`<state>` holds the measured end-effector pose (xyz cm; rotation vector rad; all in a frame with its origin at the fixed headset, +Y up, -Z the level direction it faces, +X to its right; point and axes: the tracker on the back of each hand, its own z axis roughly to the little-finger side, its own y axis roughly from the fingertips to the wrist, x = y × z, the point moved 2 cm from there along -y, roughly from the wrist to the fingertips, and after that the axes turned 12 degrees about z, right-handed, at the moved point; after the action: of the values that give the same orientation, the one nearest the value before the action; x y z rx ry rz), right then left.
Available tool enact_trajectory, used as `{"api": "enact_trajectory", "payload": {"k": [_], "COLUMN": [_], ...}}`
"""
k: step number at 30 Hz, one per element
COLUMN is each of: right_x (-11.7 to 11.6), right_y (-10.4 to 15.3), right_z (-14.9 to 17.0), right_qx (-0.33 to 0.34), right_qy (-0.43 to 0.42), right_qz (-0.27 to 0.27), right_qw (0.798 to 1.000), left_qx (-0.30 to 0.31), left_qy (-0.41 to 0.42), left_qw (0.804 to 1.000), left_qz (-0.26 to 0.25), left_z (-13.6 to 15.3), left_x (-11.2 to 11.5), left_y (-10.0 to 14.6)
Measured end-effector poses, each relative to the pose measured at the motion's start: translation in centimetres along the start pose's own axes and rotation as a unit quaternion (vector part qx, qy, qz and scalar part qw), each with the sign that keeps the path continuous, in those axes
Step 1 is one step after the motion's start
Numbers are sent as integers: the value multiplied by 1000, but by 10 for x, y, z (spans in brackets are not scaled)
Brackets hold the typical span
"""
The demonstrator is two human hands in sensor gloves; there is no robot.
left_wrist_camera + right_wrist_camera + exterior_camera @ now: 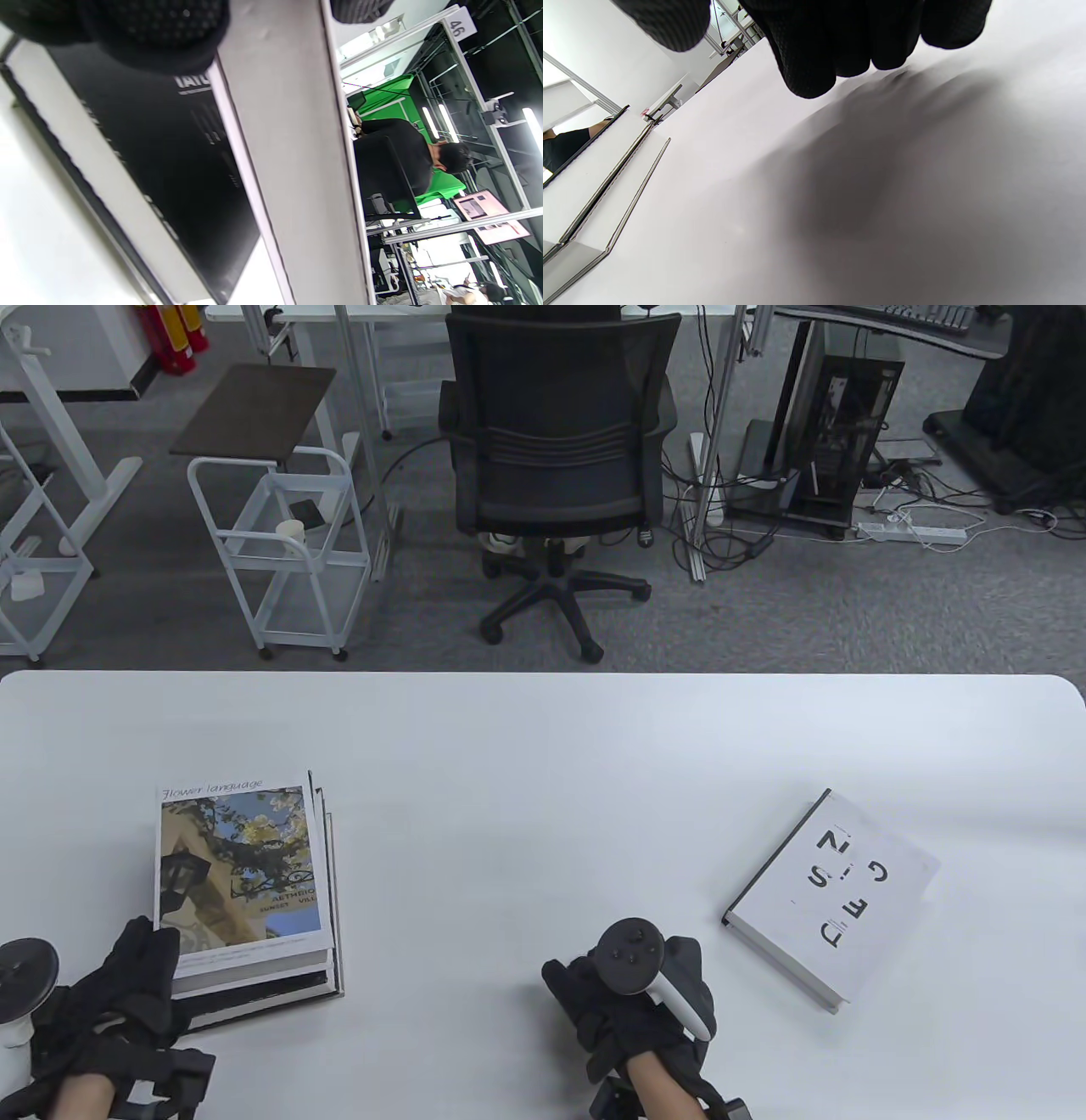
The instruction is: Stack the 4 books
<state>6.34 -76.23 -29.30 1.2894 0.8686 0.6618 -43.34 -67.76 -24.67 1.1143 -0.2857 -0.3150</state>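
Note:
A stack of three books (246,882) lies at the table's left, topped by a "Flower language" photo cover. My left hand (148,954) rests its fingers on the stack's near-left corner. In the left wrist view my fingertips (161,29) lie on a black cover (169,169) beside a grey page block (288,148). A white book with black letters (831,899) lies apart at the right, flat and askew. My right hand (585,993) is empty near the front edge, between stack and white book. Its fingers (840,38) hang just above the table (903,190), with the stack's edge (589,169) at the left.
Beyond the table's far edge (543,674) stand a black office chair (556,449) and a white trolley (280,543). A person in black (407,152) sits in the background of the left wrist view.

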Motion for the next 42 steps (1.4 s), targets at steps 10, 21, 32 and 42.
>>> {"api": "enact_trajectory", "payload": {"k": [10,21,32,42], "right_x": [-1,-2,-2,-3], "right_y": [0,-1,-1,0], "right_z": [-1,-1,-3,-7], "right_qx": [1,-2,6,19], "right_qy": [-1,-3,-4,-3], "right_qz": [-2,-5,-4,0], "right_qw": [1000,1000,1000,1000], "left_qx": [-35,-44,-38,23], "left_qy": [17,22,42,26], "left_qw": [999,999,998,999], "left_qz": [-7,-14,-5,8], "left_z": [25,32,27,-9], "left_x": [1,2,1,7], "left_y": [-14,-21,-8,16]}}
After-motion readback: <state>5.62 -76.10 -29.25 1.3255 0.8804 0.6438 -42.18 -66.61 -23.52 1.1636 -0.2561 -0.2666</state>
